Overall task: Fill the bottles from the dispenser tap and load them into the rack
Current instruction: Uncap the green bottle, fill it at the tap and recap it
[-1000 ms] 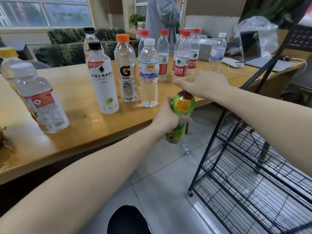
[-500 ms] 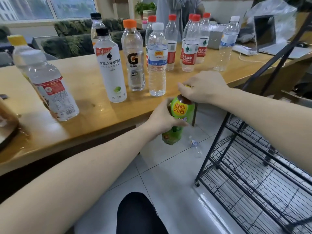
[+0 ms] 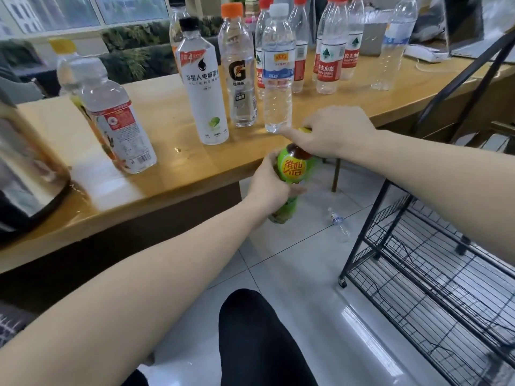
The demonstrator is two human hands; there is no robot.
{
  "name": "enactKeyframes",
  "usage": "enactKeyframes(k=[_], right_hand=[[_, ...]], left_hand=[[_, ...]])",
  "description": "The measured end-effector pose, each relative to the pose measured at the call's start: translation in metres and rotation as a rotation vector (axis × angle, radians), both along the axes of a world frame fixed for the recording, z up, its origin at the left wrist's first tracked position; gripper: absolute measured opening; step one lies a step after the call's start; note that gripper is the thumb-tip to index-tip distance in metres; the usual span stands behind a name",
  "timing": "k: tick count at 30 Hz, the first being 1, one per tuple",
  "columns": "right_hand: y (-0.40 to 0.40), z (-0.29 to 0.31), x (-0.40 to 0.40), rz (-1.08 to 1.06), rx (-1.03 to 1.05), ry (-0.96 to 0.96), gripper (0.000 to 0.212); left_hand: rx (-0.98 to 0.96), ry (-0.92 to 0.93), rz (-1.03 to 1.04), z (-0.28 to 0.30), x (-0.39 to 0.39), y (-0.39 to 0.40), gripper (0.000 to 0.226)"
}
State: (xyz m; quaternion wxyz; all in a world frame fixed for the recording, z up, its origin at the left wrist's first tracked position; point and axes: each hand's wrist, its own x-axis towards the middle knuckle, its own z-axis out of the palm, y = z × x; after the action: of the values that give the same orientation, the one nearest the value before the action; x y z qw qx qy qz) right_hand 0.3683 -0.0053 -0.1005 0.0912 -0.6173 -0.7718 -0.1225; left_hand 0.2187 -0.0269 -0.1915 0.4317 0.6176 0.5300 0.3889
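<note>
The left hand [image 3: 271,188] wraps its grip round the green-labelled plastic tea bottle [image 3: 291,178], held in the air just off the edge of the wooden surface [image 3: 178,151], while the right hand [image 3: 331,133] pinches its yellow cap [image 3: 304,130] directly above.

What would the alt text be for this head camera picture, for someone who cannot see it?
A person's left hand holds a green-labelled bottle below a wooden table's edge while the right hand grips its yellow cap. Capped bottles stand on the table; a black wire rack stands at right.
</note>
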Motion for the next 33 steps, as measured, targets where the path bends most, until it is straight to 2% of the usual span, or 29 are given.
enactKeyframes(k=[3, 5, 7, 11, 17, 21, 23, 25, 29, 33], right_hand=[[-0.01, 0.0, -0.007, 0.121, -0.017, 0.003, 0.056], [-0.012, -0.002, -0.011, 0.129, -0.005, -0.018, 0.05], [-0.013, -0.004, -0.017, 0.109, 0.048, -0.015, 0.054], [-0.012, -0.003, -0.026, -0.025, 0.018, 0.106, 0.061], [-0.015, 0.0, -0.017, -0.05, -0.235, 0.395, 0.059], [-0.018, -0.01, -0.008, -0.038, -0.416, 0.681, 0.092], [-0.017, -0.013, -0.002, -0.017, -0.435, 0.742, 0.099], [-0.014, -0.015, 0.007, -0.013, -0.419, 0.785, 0.097], [-0.006, -0.018, 0.022, 0.006, -0.307, 0.923, 0.09], [0.001, -0.005, 0.034, 0.033, -0.225, 1.006, 0.068]], left_hand=[[-0.036, -0.039, -0.054, -0.001, -0.016, -0.005, 0.09], [-0.01, -0.013, -0.071, -0.002, -0.022, -0.01, 0.086], [0.027, -0.018, -0.046, -0.005, -0.024, -0.014, 0.084], [0.08, -0.052, 0.01, -0.006, -0.019, -0.014, 0.079], [0.049, -0.097, 0.053, 0.002, -0.009, -0.002, 0.081], [0.058, -0.143, 0.066, 0.013, 0.005, 0.004, 0.075], [0.057, -0.184, 0.079, 0.019, 0.013, 0.007, 0.067], [0.047, -0.207, 0.076, 0.025, 0.022, 0.012, 0.059], [0.076, -0.201, 0.064, 0.034, 0.039, 0.02, 0.066], [0.091, -0.194, -0.001, 0.045, 0.05, 0.025, 0.072]])
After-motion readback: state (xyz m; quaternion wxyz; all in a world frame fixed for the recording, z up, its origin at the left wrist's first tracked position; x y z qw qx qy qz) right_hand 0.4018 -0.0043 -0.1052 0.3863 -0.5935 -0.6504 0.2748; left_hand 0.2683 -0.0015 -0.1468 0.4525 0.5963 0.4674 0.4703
